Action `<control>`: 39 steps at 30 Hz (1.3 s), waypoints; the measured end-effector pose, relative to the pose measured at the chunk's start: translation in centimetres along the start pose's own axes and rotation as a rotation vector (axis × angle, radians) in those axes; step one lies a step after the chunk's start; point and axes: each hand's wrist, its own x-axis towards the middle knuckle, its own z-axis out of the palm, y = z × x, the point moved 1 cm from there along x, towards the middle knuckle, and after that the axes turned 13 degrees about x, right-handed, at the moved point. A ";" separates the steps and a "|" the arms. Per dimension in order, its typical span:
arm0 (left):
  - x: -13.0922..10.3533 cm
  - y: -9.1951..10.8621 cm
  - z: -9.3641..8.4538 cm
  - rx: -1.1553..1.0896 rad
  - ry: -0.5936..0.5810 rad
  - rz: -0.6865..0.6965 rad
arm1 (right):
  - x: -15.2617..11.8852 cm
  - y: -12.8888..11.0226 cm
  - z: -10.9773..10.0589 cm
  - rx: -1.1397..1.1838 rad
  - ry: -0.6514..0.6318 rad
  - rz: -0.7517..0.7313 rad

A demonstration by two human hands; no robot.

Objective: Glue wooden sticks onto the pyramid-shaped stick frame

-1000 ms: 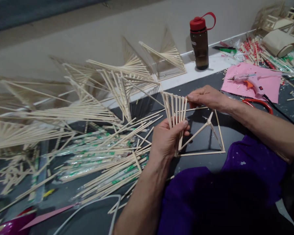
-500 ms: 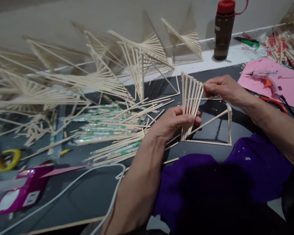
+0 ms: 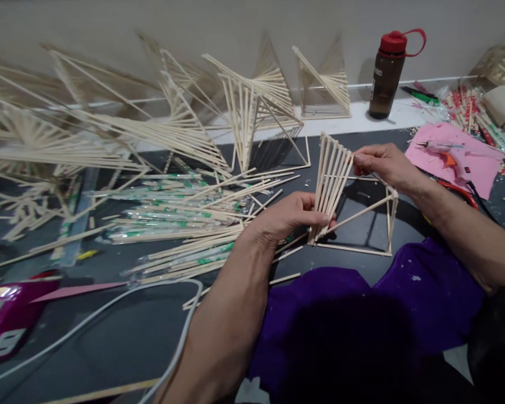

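Observation:
A small framework of wooden chopsticks (image 3: 333,178) stands on the dark table, a fan of sticks rising on its left side and a square frame reaching to the right. My left hand (image 3: 292,216) is closed around the lower part of the fan, thumb in front and fingertips showing behind. At the upper right end of the fan, my right hand (image 3: 379,163) pinches the tip of a chopstick. Loose chopsticks (image 3: 202,249) and wrapped chopsticks (image 3: 164,216) lie in a heap left of my left hand.
Several finished stick structures (image 3: 252,101) line the wall. A water bottle (image 3: 388,76) stands behind. At right, a glue gun (image 3: 450,154) lies on pink paper (image 3: 483,168). A white cable (image 3: 122,308) loops by my left forearm, near a magenta device (image 3: 17,320). Purple cloth (image 3: 320,292) covers my lap.
The camera view has shifted slightly, so the background sits lower. Both hands keep nearly the same hold on the framework, my left a little lower on the fan.

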 end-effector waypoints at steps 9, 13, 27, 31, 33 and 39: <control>0.1 0.1 0.3 -0.035 -0.012 -0.034 | 0.2 0.4 -0.2 0.020 0.008 -0.002; 0.1 0.1 0.4 -0.030 -0.006 -0.033 | 0.3 0.3 -0.2 0.003 0.010 0.003; 0.0 0.2 0.7 -0.019 0.003 -0.032 | 0.2 0.7 -0.6 0.080 -0.023 0.055; 0.0 0.2 0.7 -0.027 0.005 -0.036 | 0.1 0.5 -0.2 0.053 -0.003 0.036; 0.0 0.2 0.7 -0.034 0.008 -0.040 | 0.1 0.3 0.0 0.030 0.019 0.034; -0.1 0.5 0.9 -0.040 0.001 -0.041 | 0.0 0.1 0.1 -0.009 0.043 0.043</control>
